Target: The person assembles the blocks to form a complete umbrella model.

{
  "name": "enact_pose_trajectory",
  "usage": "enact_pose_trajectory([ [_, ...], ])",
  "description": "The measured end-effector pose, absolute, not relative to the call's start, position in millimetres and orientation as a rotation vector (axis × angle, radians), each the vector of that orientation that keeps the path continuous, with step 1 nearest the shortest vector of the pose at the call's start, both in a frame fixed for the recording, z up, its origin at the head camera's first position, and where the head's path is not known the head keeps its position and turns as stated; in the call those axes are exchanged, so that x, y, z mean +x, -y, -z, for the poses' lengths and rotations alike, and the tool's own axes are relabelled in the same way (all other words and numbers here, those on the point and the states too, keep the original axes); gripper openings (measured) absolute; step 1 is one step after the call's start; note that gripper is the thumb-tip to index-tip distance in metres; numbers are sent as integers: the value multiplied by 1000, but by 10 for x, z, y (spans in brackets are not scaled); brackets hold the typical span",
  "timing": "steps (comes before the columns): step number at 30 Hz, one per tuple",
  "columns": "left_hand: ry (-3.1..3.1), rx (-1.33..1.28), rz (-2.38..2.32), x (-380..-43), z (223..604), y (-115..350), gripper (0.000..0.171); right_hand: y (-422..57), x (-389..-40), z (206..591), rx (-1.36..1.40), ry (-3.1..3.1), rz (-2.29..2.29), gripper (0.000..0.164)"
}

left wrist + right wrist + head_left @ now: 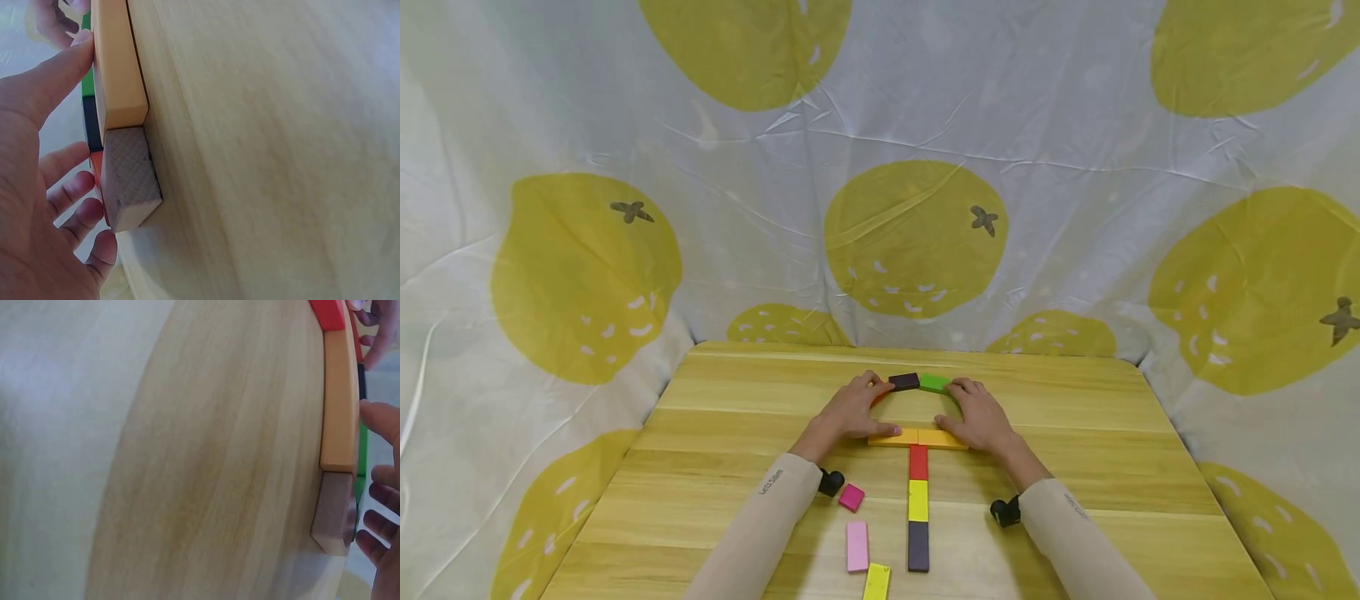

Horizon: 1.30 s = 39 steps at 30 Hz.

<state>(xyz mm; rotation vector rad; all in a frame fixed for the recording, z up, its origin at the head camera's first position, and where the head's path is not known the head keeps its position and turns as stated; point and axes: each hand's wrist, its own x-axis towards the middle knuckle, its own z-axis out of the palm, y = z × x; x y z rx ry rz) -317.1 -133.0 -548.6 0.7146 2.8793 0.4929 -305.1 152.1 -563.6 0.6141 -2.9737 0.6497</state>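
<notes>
My left hand (848, 408) is at the left side of a ring of wooden blocks, its thumb by a left orange block (122, 69) and its fingertips along a red-orange block (97, 178). My right hand (981, 417) is at the right side, its thumb near a right orange block (340, 406) and its fingers by the green blocks (363, 450). A black block (904, 382) and a green block (934, 383) form the far top. Brownish blocks (131, 175) stand at the lower corners, mostly hidden by the hands in the head view.
Below the orange pair runs a column of a red block (918, 462), a yellow block (918, 501) and a dark block (918, 546). Left of it lie a magenta block (852, 497), a pink block (857, 547) and another yellow block (877, 582). A lemon-print cloth (917, 242) hangs behind the table (1112, 467).
</notes>
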Motion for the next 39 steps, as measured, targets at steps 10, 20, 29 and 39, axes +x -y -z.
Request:
enact_pose_trajectory([
  [10, -2870, 745, -493, -3160, 5457, 1323, 92, -1904, -2790, 5627, 570, 2853, -868, 49],
  [20, -2872, 754, -508, -3134, 5442, 1301, 88, -2028, -2677, 5671, 609, 2895, -926, 46],
  [29, -2891, 741, -478, -3157, 5473, 1317, 89, -2041, -2710, 5702, 609, 2899, -933, 45],
  [39, -2886, 745, -492, -3143, 5475, 1338, 89, -2022, -2711, 5737, 608, 2899, -943, 45],
])
